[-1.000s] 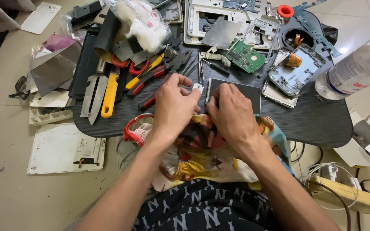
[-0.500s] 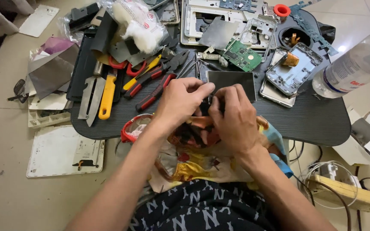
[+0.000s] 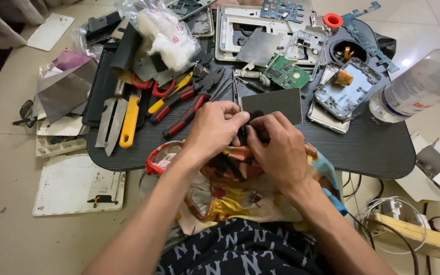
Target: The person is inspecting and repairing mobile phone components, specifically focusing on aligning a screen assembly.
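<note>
Both hands meeting at the near edge of the dark tabletop (image 3: 373,147), about midway along it. Left hand (image 3: 214,127) with fingers curled in, thumb and forefinger narrowed to a pinch on a small dark part (image 3: 244,133); right hand (image 3: 277,147) pinching the same piece from the other side, fingertips touching it. Too small and too covered to tell what the part is. Flat dark panel (image 3: 273,104) lying just beyond the fingertips, nearly touching them. Colourful cloth (image 3: 230,196) draped below the near edge, under both wrists.

Crowded toward the far left corner: red-handled pliers (image 3: 179,114), a yellow-handled knife (image 3: 128,119), a metal scraper (image 3: 109,125). Green circuit board (image 3: 286,71) near the far edge, an opened phone frame (image 3: 345,91) toward the right, a clear plastic bottle (image 3: 423,84) lying over the right edge.

Likely risks, judged from the layout:
- Small part slipping from the pinch and dropping into the cloth folds or off the near edge, since held over the rim rather than over the surface.
- Too much squeeze from two opposing pinches, bending or cracking something that thin.
- An elbow or wrist nudging the panel or the pliers, packed so close to the work.
- Bottle rolling off, being poised at the rim.
</note>
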